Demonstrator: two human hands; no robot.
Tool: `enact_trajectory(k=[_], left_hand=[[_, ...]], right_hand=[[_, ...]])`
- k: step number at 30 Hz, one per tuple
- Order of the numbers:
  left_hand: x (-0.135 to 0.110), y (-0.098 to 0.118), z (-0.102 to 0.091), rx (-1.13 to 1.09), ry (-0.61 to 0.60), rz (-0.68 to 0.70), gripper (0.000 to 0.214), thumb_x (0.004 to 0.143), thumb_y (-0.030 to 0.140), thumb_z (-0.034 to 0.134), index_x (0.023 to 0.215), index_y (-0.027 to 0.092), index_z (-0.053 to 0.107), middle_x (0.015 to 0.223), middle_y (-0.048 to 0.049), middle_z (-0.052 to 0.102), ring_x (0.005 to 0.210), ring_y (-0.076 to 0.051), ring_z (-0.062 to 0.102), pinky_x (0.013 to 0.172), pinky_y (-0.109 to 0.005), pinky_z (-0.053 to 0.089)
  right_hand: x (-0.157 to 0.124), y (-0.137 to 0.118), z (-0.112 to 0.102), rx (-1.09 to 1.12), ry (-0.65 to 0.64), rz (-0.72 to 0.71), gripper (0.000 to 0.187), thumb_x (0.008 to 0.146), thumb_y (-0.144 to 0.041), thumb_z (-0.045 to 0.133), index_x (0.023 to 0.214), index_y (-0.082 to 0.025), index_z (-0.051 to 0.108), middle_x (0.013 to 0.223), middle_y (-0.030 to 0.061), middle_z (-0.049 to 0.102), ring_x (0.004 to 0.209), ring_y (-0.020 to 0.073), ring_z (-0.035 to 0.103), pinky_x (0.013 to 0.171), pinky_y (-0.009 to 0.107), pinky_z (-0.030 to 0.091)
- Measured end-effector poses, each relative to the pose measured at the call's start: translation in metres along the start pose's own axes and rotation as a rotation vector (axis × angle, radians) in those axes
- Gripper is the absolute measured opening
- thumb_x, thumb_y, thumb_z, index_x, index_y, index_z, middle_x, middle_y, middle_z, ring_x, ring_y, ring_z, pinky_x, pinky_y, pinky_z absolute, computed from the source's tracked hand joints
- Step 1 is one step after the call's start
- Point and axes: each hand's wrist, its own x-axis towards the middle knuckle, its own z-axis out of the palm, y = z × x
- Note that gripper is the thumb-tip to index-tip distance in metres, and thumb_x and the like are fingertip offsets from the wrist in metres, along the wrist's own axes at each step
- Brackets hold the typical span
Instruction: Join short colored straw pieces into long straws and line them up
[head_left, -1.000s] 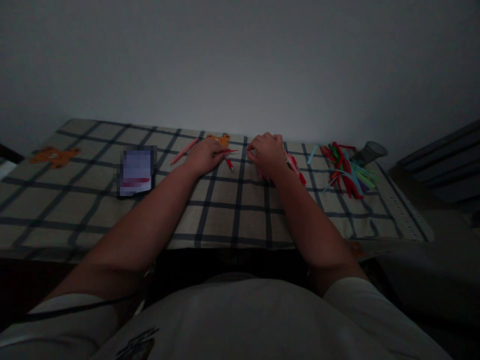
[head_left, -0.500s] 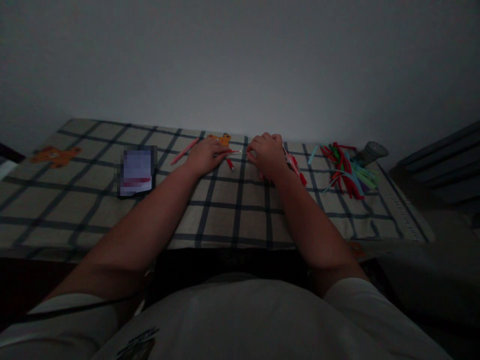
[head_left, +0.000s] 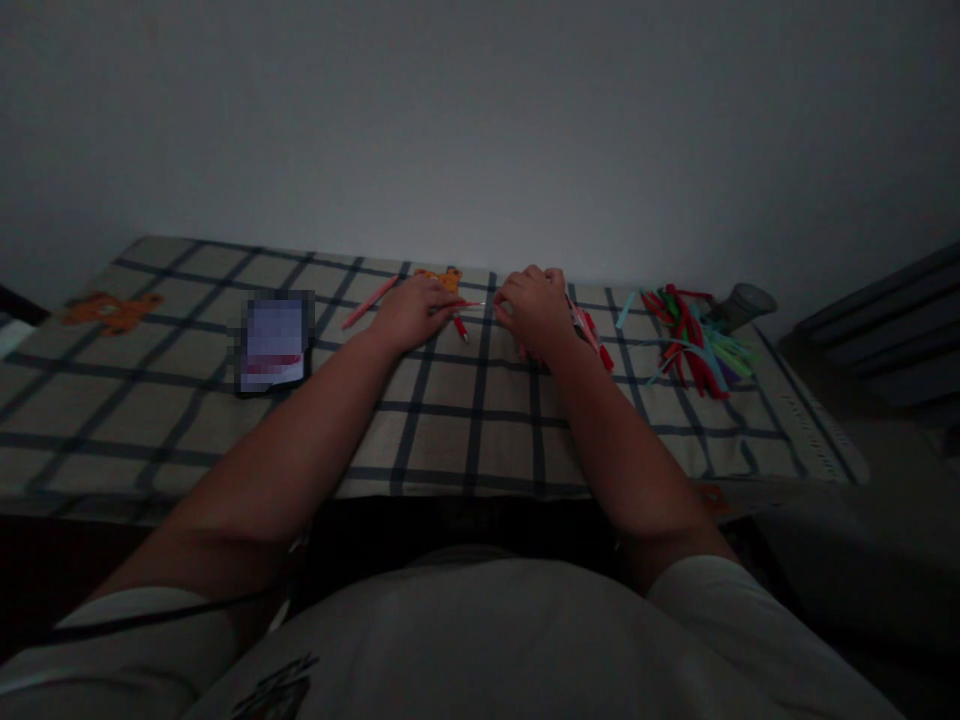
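Observation:
My left hand (head_left: 410, 312) is closed in a pinch around a thin pink pen refill (head_left: 470, 303), whose pale, fine tip points right. A short red pen part (head_left: 461, 329) with a silvery end lies on the cloth just below those fingers. Beyond the left wrist rests a pink pen barrel (head_left: 369, 304). Facing the refill's tip, apart from it by a small gap, my right hand (head_left: 531, 308) has thumb and forefinger pinched together. Whatever sits between them is too small to make out. Red and pink pen pieces (head_left: 596, 345) are partly hidden behind the right wrist.
A phone or tablet (head_left: 274, 345) with a blurred screen lies at left on the checked tablecloth (head_left: 442, 440). To the right are a heap of red, blue and green strips (head_left: 694, 340) and a tipped grey cup (head_left: 746, 305). A wall (head_left: 480, 140) stands behind the table.

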Motion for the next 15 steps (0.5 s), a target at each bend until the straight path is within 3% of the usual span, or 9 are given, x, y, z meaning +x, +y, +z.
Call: enact_trajectory(k=[7, 15], left_hand=[[0.000, 0.001, 0.001, 0.114, 0.001, 0.031, 0.039, 0.121, 0.042, 0.058, 0.140, 0.032, 0.091, 0.135, -0.0067, 0.087, 0.133, -0.028, 0.075, 0.116, -0.039, 0.059], [-0.001, -0.002, 0.004, 0.078, 0.054, 0.068, 0.039, 0.121, 0.043, 0.059, 0.138, 0.032, 0.092, 0.132, -0.0078, 0.088, 0.130, -0.028, 0.074, 0.114, -0.040, 0.058]], right_hand=[[0.000, 0.002, 0.012, 0.012, 0.125, -0.050, 0.031, 0.118, -0.025, 0.060, 0.120, -0.024, 0.091, 0.129, 0.0153, 0.087, 0.128, 0.0373, 0.061, 0.110, 0.052, 0.036], [0.000, 0.003, 0.017, 0.020, 0.131, -0.048, 0.031, 0.117, -0.023, 0.059, 0.115, -0.024, 0.090, 0.126, 0.0143, 0.088, 0.126, 0.0368, 0.063, 0.108, 0.052, 0.037]])
